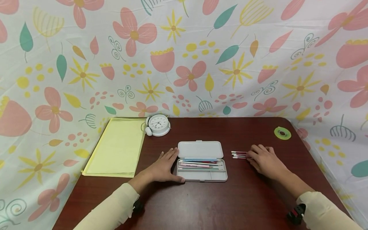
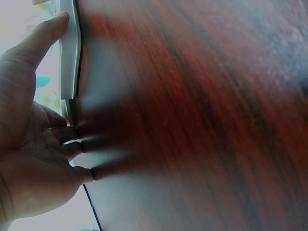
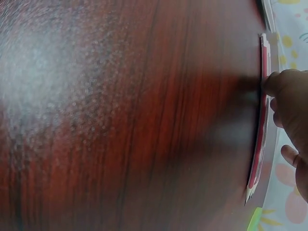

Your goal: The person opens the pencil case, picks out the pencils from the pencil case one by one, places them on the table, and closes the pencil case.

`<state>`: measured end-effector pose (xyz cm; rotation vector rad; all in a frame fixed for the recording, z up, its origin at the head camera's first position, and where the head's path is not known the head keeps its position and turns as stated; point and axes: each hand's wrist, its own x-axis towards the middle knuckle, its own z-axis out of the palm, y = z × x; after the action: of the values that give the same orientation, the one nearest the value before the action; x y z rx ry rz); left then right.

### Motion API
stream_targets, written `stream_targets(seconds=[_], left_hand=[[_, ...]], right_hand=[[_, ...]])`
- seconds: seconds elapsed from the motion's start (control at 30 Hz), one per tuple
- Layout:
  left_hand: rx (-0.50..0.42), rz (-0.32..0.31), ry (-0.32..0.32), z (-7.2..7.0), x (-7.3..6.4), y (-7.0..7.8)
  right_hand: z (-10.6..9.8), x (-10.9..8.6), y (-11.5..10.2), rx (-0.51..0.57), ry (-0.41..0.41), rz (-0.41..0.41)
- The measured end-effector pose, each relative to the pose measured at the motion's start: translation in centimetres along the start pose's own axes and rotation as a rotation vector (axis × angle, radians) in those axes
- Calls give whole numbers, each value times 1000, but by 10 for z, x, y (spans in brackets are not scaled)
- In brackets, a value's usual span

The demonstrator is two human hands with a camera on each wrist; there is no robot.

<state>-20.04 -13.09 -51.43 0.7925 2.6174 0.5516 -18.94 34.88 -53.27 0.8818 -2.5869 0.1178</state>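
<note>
A white pencil case [image 1: 219,175] lies with its lid [image 1: 200,149] folded back. Inside it are several pencils [image 1: 198,165], blue, pink and white. My left hand [image 1: 162,167] rests along the case's left side, its thumb at the front left corner and its fingertips by the lid; in the left wrist view the thumb touches the case edge [image 2: 70,57]. To the right, my right hand [image 1: 265,162] holds a small bunch of red pencils [image 1: 238,155] flat on the table, white ends leftward. In the right wrist view, their sharpened tips stick out past the hand.
A white alarm clock [image 1: 158,124] stands behind and left of the case. Beside it lies a yellow mesh zip pouch [image 1: 115,150]. A green ring-shaped disc [image 1: 282,133] lies at the table's back right. Flowered cloth [image 1: 189,73] hangs behind the dark wooden table [image 1: 198,204].
</note>
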Motion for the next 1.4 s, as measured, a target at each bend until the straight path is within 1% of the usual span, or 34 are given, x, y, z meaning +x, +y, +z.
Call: stream_targets(seconds=[0.23,0.37,0.53,0.77,0.97,1.03,1.1,1.23,1.33,1.4], left_hand=[[-1,0,0,0,0,-1],[-3,-6,-1,-1,0,0],[1,-6,-1,-1,1,0],[-2,-7,-5,-1,0,0],[3,-10,-9,-1,-1,-1],[1,-8,-7,-1,-1,-1],[-1,-7,-8,-1,-1,-1],[0,-7,-3,0,0,-1],[2,-7,0,1,1,-1],[-1,-6,0,2,1,-1]], right_hand=[[-3,6,-4,37,-12,13],[-5,17,-12,53,-19,24],[-7,35,-30,84,-30,14],[-9,61,-64,131,-20,-69],[-9,76,-93,158,-16,-162],[-8,81,-101,161,-22,-182],[-8,84,-108,164,-41,-195],[-5,90,-120,134,-113,-206],[-2,92,-126,122,-171,-214],[0,93,-129,125,-190,-213]])
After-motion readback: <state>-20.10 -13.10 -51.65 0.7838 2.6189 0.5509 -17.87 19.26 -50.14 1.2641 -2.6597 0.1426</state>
